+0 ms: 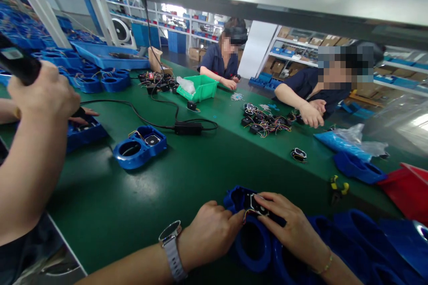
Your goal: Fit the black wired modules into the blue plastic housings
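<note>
In front of me a blue plastic housing (251,249) with a large round opening lies on the bench. In its upper compartment sits a black motor (254,205) with a pale plate and coloured wires (246,214). My left hand (210,231), wearing a watch, is curled closed, its fingertips at the wires beside the motor. My right hand (290,227) grips the motor from the right, fingers on top and thumb at its near side. My palm hides part of the motor and housing.
More blue housings (354,240) crowd the right front, near yellow-handled pliers (338,189) and a red bin (409,191). Another housing (140,147) lies left. A co-worker's arm (36,142) holds a black tool there. Wired motors (264,120) and two co-workers are across the bench.
</note>
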The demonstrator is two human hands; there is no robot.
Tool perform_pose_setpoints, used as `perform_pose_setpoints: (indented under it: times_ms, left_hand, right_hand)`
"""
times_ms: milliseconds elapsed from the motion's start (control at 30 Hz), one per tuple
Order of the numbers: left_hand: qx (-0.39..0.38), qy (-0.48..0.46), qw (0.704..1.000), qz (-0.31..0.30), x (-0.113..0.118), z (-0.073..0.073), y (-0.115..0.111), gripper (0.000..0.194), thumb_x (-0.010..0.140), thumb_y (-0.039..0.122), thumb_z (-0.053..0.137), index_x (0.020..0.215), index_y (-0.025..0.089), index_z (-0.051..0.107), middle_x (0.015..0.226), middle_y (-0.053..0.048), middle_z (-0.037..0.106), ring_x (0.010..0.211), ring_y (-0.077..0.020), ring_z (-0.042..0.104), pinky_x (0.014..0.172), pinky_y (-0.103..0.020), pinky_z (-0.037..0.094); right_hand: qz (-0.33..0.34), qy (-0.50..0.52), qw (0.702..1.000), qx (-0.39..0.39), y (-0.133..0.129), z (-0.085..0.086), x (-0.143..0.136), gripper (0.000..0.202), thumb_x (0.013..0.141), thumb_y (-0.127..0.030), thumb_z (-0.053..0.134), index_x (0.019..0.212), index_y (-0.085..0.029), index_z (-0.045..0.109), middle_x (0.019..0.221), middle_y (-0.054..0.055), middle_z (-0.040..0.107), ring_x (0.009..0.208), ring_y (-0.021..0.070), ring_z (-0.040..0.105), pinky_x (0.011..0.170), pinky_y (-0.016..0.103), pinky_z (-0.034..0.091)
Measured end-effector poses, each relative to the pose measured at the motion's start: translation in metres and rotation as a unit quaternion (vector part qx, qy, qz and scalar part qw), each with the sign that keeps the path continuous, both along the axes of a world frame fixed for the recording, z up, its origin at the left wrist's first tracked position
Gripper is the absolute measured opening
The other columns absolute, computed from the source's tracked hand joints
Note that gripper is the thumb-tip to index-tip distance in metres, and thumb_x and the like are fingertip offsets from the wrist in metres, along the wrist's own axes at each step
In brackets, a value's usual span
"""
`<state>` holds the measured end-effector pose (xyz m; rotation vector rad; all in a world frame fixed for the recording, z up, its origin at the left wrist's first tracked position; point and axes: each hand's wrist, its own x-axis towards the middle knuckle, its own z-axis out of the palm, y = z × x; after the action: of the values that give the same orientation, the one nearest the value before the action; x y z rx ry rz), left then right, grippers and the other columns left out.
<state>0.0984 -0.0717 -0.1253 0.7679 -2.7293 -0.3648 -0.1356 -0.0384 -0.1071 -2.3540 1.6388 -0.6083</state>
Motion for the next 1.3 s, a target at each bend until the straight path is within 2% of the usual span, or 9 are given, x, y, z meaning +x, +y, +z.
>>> perform_pose_setpoints:
  times_ms: [267,467,700,833,967,1067,1167,1233,1300]
  left_hand:
    - [0.002,0.021,1.000,-0.019,0.000,0.001,-0.009,0.021,0.097,0.025,0.039,0.107,0.021,0.058,0.064,0.001,0.064,0.052,-0.0143,0.059,0.053,-0.025,0.037]
    - [0.002,0.037,0.998,-0.042,0.002,0.003,-0.016,0.022,0.096,0.025,0.040,0.093,0.020,0.061,0.063,0.000,0.064,0.054,-0.0149,0.061,0.053,-0.025,0.038]
    - [0.026,0.076,0.994,-0.078,0.004,0.000,-0.023,0.022,0.096,0.025,0.042,0.100,0.021,0.063,0.071,-0.002,0.068,0.064,-0.0148,0.066,0.060,-0.024,0.043]
    - [0.046,0.071,0.993,-0.079,0.006,-0.001,-0.026,0.022,0.095,0.024,0.044,0.107,0.023,0.062,0.077,-0.001,0.068,0.069,-0.0149,0.066,0.065,-0.024,0.045]
    - [0.032,0.083,0.996,-0.027,0.005,0.005,-0.022,0.022,0.091,0.029,0.052,0.110,0.021,0.058,0.097,-0.005,0.067,0.090,-0.0204,0.063,0.082,-0.034,0.048]
    - [0.011,0.115,0.993,-0.030,-0.008,0.009,-0.004,0.062,0.083,0.052,0.060,0.131,0.015,0.044,0.134,-0.015,0.051,0.125,-0.0283,0.046,0.108,-0.047,0.031]
    - [0.029,0.067,0.995,-0.067,-0.027,0.008,0.019,0.104,0.074,0.073,0.055,0.146,0.006,0.020,0.148,-0.022,0.031,0.136,-0.0343,0.031,0.114,-0.049,0.022]
    - [0.042,0.014,0.998,-0.042,-0.035,0.008,0.029,0.105,0.076,0.069,0.057,0.147,0.004,0.017,0.147,-0.025,0.031,0.135,-0.0378,0.032,0.112,-0.052,0.024]
    - [0.054,-0.025,0.998,-0.026,-0.032,0.008,0.032,0.095,0.079,0.058,0.058,0.147,0.004,0.020,0.145,-0.024,0.035,0.133,-0.0378,0.036,0.111,-0.054,0.025]
  right_hand:
    - [0.011,0.080,0.994,0.069,-0.008,0.011,0.002,0.033,0.086,-0.023,0.059,0.118,-0.023,0.064,0.117,0.009,0.065,0.105,0.0244,0.061,0.092,0.043,0.053]
    - [0.029,0.106,0.993,0.037,-0.004,0.010,0.002,0.036,0.089,-0.021,0.053,0.124,-0.022,0.060,0.121,0.010,0.062,0.106,0.0242,0.061,0.091,0.044,0.053]
    - [0.009,0.143,0.990,-0.008,0.001,0.000,0.008,0.037,0.090,-0.018,0.048,0.125,-0.020,0.057,0.123,0.012,0.059,0.107,0.0257,0.060,0.089,0.043,0.055]
    - [0.036,0.155,0.987,0.020,-0.001,0.006,0.009,0.034,0.090,-0.017,0.047,0.120,-0.024,0.059,0.121,0.010,0.058,0.105,0.0237,0.059,0.086,0.041,0.056]
    - [0.040,0.176,0.981,0.064,0.003,0.014,0.013,0.030,0.090,-0.025,0.053,0.118,-0.020,0.062,0.119,0.012,0.058,0.105,0.0266,0.057,0.088,0.047,0.053]
    - [0.032,0.175,0.981,0.076,0.012,0.017,0.019,0.037,0.085,-0.029,0.060,0.120,-0.016,0.060,0.121,0.014,0.057,0.110,0.0302,0.054,0.094,0.052,0.048]
    - [0.060,0.121,0.985,0.104,0.011,0.023,0.011,0.030,0.086,-0.026,0.058,0.113,-0.016,0.063,0.119,0.012,0.060,0.112,0.0257,0.054,0.098,0.044,0.046]
    - [0.057,0.081,0.986,0.131,-0.004,0.029,-0.010,0.023,0.089,-0.027,0.053,0.106,-0.022,0.067,0.115,0.005,0.064,0.108,0.0194,0.058,0.095,0.033,0.049]
    - [-0.031,0.070,0.990,0.121,-0.030,0.033,-0.046,0.024,0.092,-0.031,0.048,0.107,-0.025,0.066,0.113,0.001,0.066,0.104,0.0167,0.061,0.093,0.031,0.049]
